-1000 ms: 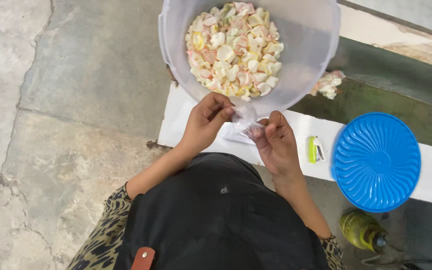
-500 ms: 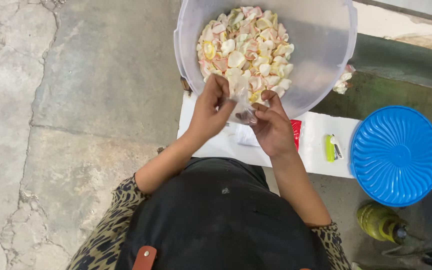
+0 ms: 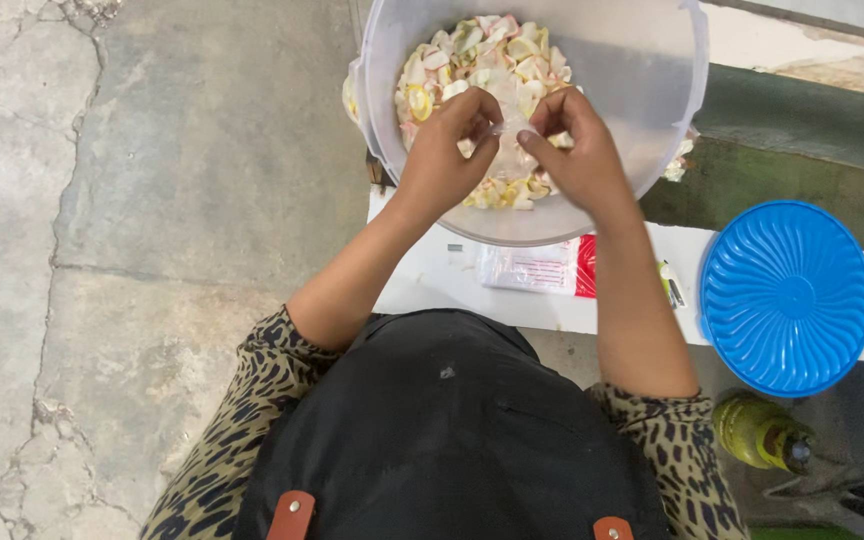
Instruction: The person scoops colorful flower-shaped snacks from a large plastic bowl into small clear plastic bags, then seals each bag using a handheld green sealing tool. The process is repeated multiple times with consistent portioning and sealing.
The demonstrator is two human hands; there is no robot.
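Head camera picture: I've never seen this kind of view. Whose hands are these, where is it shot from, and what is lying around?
There is no machine here. The single view comes from a camera worn on a person's head, looking straight down at their own two bare hands. The left hand and right hand meet over a big translucent tub filled with pale pink, white and yellow chips. Between the fingertips they pinch a small clear plastic bag. The tub stands on a white bench. Beside it lie a round blue lid and a flat packet. A green bottle sits lower down.
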